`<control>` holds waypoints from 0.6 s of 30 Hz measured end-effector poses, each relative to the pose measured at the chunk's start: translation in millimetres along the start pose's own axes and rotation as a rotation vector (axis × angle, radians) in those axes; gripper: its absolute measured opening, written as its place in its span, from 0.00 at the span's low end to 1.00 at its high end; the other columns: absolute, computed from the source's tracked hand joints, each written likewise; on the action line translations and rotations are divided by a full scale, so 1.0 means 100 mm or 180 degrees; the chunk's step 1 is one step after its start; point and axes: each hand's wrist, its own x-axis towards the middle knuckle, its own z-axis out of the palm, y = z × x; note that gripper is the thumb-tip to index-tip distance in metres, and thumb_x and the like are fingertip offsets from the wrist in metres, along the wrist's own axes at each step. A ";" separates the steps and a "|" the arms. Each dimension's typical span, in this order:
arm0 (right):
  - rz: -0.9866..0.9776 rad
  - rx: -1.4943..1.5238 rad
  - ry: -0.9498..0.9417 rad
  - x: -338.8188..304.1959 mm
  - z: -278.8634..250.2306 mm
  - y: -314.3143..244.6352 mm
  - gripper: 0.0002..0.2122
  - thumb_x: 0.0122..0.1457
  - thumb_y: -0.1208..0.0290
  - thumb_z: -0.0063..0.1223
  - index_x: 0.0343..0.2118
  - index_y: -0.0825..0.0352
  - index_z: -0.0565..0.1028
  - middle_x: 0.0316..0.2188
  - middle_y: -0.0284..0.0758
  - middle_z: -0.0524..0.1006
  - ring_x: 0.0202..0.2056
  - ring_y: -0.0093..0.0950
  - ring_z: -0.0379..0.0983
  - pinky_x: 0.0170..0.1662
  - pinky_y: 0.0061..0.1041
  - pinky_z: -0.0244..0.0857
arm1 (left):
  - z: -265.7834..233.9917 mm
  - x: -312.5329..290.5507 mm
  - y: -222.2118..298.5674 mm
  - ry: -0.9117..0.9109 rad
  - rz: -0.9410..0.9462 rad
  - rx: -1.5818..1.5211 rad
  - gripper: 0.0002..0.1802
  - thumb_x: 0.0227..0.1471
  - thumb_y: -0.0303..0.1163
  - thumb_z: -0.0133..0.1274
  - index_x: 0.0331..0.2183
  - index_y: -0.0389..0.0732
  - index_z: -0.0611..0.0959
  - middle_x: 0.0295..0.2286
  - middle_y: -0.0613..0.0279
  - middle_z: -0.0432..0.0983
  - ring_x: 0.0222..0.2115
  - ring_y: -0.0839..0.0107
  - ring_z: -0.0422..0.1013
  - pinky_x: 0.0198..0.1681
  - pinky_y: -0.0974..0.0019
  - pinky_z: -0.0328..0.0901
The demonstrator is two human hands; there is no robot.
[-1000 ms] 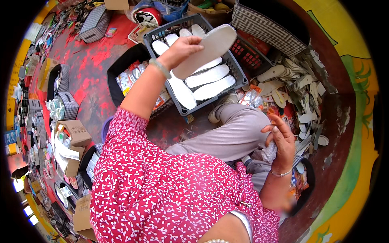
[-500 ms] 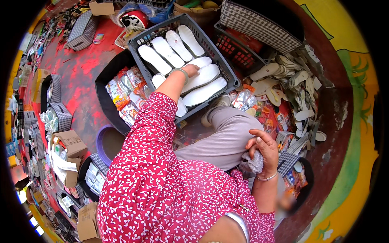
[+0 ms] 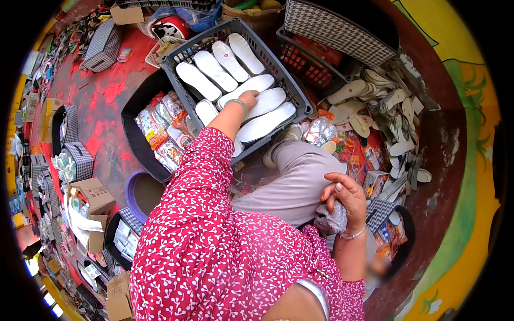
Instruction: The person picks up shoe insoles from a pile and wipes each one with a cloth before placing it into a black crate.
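White insoles [image 3: 251, 85] lie in a dark grey plastic crate [image 3: 292, 91] on the red floor [image 3: 101, 107], and the left hand [image 3: 248, 99] rests palm-down on one of them near the middle of the crate. Its fingers lie flat along the insole, but whether they curl round its edge cannot be told, since the wrist and a metal bangle cover the near part. The sleeve hides the lower insoles and the crate's near corner.

The insoles are smooth, flat and long with rounded ends, some laid in a row, others crosswise. The crate has latticed walls and a hard rim.

The right hand [image 3: 342, 200] sits by the knee, fingers bent and closed loosely on a grey, speckled cloth [image 3: 327, 219] that looks soft and bunched; what the cloth wraps, if anything, is not visible. A thin bracelet circles that wrist.

A red sleeve [image 3: 214, 235] with small white sprigs fills the lower middle and blocks much of the floor beneath. A grey trouser leg [image 3: 292, 182] crosses under it.

Left of the crate a black tray [image 3: 134, 134] holds shiny, crinkled packets [image 3: 163, 128] in bright colours. To the right a loose heap of pale sandal soles [image 3: 385, 107] spreads out, its far edge bent by the lens. A checked fabric box [image 3: 337, 27] is cut off at the top. Small cardboard boxes [image 3: 91, 195] at the left rim are too warped to make out clearly.
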 end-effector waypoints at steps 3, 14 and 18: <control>-0.0033 0.0032 0.0043 -0.03 0.03 0.01 0.15 0.59 0.71 0.43 0.45 0.77 0.69 0.25 0.43 0.75 0.17 0.19 0.66 0.22 0.14 0.60 | -0.04 -0.23 0.24 0.0349 -0.0045 0.0060 0.21 0.44 0.29 0.49 0.44 0.42 0.76 0.41 0.48 0.73 0.43 0.53 0.68 0.48 0.61 0.62; -0.0024 0.0053 0.0044 0.00 0.04 -0.01 0.14 0.59 0.71 0.44 0.44 0.76 0.70 0.24 0.42 0.75 0.18 0.20 0.67 0.23 0.14 0.60 | 0.13 -0.68 0.65 0.0117 0.1336 0.2037 0.33 0.57 0.47 0.35 0.58 0.38 0.54 0.59 0.49 0.43 0.61 0.57 0.41 0.62 0.60 0.40; -0.0141 0.0112 0.0164 -0.05 -0.05 -0.08 0.14 0.58 0.71 0.45 0.43 0.77 0.69 0.24 0.42 0.75 0.17 0.20 0.67 0.22 0.15 0.61 | 0.19 -0.62 0.60 -0.0337 0.0942 0.1813 0.38 0.57 0.54 0.30 0.59 0.38 0.48 0.60 0.49 0.38 0.62 0.58 0.36 0.62 0.59 0.35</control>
